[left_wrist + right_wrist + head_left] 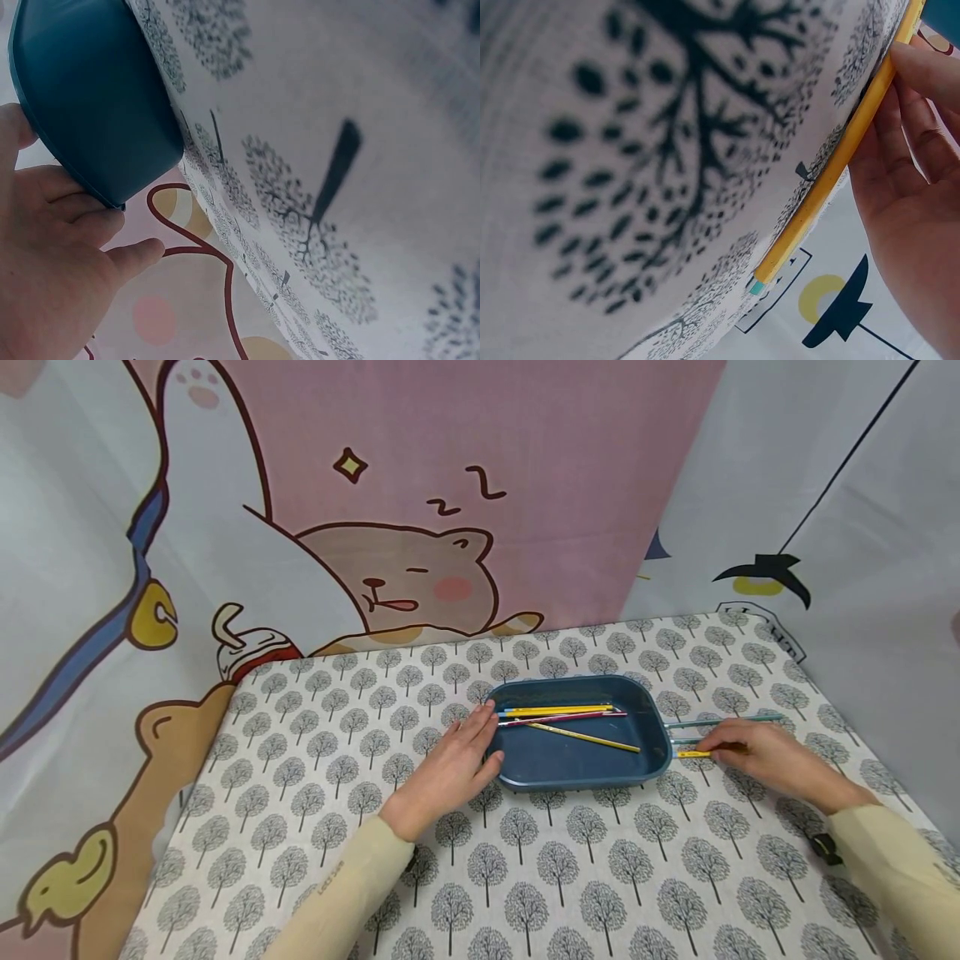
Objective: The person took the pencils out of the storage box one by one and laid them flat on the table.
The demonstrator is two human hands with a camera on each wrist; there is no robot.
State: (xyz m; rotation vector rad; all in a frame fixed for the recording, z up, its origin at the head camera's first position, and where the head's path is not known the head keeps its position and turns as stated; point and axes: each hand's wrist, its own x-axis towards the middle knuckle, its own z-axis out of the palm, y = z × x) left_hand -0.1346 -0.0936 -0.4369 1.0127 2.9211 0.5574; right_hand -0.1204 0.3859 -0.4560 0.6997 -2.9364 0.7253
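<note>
A dark blue rectangular tray (pixel 577 768) sits on the cloth, with several pencils inside, among them yellow pencils (pixel 585 737) and a red one (pixel 577 717). My left hand (pixel 450 764) rests against the tray's left end, its fingers fairly straight at the rim, as the left wrist view also shows along the tray's wall (pixel 105 97). Beyond the tray's right end, my right hand (pixel 757 752) pinches a yellow pencil (pixel 829 172) between thumb and fingers, lying low along the cloth. Its far part is covered by the hand in the head view.
Near my right hand lies a green pencil (pixel 765 718), with another greenish one (pixel 686 742) partly covered by that hand. The tablecloth (pixel 525 860) has a tree print. A cartoon-printed curtain (pixel 585 485) hangs behind the table and at both sides.
</note>
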